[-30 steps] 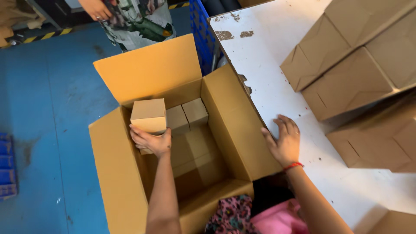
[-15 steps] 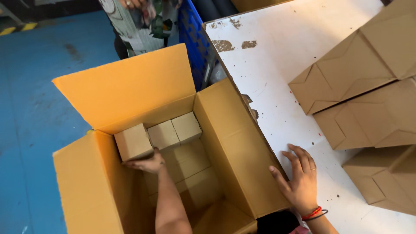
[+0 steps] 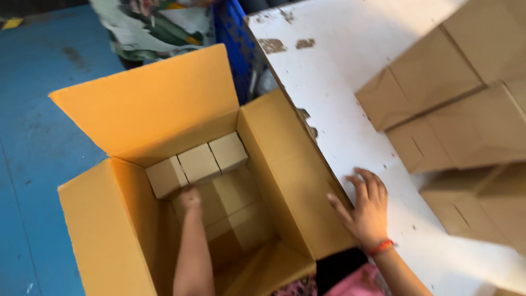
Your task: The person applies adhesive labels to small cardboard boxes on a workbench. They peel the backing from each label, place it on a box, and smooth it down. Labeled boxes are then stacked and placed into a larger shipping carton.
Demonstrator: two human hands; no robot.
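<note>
Since a second ago, the small plain-brown cardboard box (image 3: 166,176) we carried in our left hand (image 3: 189,198) has gone down into the big open corrugated carton with yellow-brown flaps (image 3: 143,104), and it now sits at the left end of a row with two more small brown boxes (image 3: 213,157) along the carton's far wall. Our view has also swung closer over the carton.

We see our left hand deep inside the carton, just below and slightly right of the newly placed small box, touching or nearly touching its near edge. Its fingers are curled under and hidden from us, so we cannot tell whether they grip anything or lie loose. The row's long axis runs from lower left to upper right, and the left hand is clearly the nearer one to it.

Our right hand (image 3: 366,207), with a red band at the wrist, lies flat on the white, scuffed surface (image 3: 339,93), fingers spread apart and holding nothing, its thumb close against the carton's right-hand flap. Further layers of small boxes fill the carton's floor under the row.

To the right on the surface, several larger closed brown cardboard cartons (image 3: 455,109) lie stacked, well apart from both hands. A blue plastic crate (image 3: 233,38) stands beyond the carton on the blue floor (image 3: 33,142).
</note>
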